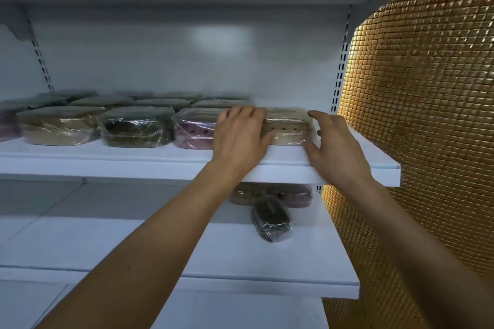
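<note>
Beige container (287, 125) (contents unclear) between left hand (240, 135) and right hand (334, 144)

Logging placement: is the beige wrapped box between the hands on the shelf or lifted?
On the shelf. The beige box sits flat on the upper shelf, level with the pink box beside it.

Four wrapped boxes line the front edge of the upper shelf (133, 165): two beige boxes (60, 125), one dark green box (135, 128) and one pink box (193, 128). The rows behind are too blurred to count. The lower shelf (213, 262) carries three boxes (271, 218).
</note>
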The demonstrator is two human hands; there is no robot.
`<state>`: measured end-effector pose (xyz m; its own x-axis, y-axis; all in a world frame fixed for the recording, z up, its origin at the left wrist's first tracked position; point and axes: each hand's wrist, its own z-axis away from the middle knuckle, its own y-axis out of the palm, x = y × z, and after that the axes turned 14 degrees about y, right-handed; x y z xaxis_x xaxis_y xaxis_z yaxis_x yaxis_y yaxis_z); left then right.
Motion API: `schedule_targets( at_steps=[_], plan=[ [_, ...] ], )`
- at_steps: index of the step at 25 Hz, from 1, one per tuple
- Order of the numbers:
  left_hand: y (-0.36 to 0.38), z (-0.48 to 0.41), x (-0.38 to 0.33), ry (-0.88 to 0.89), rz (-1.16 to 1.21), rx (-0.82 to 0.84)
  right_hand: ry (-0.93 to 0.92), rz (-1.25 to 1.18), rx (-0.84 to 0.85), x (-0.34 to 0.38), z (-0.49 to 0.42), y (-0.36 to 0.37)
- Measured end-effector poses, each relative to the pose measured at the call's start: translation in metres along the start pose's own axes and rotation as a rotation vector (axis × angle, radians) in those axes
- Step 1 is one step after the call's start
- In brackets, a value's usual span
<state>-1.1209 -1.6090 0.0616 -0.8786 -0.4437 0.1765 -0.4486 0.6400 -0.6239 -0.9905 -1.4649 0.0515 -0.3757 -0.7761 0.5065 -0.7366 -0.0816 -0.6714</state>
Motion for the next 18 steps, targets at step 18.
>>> schedule_targets(
  at_steps=[18],
  plan=[
    [-0.007,0.155,-0.034,0.200,0.243,-0.182,-0.329,-0.038,-0.104,-0.025,0.120,0.007]
  ],
)
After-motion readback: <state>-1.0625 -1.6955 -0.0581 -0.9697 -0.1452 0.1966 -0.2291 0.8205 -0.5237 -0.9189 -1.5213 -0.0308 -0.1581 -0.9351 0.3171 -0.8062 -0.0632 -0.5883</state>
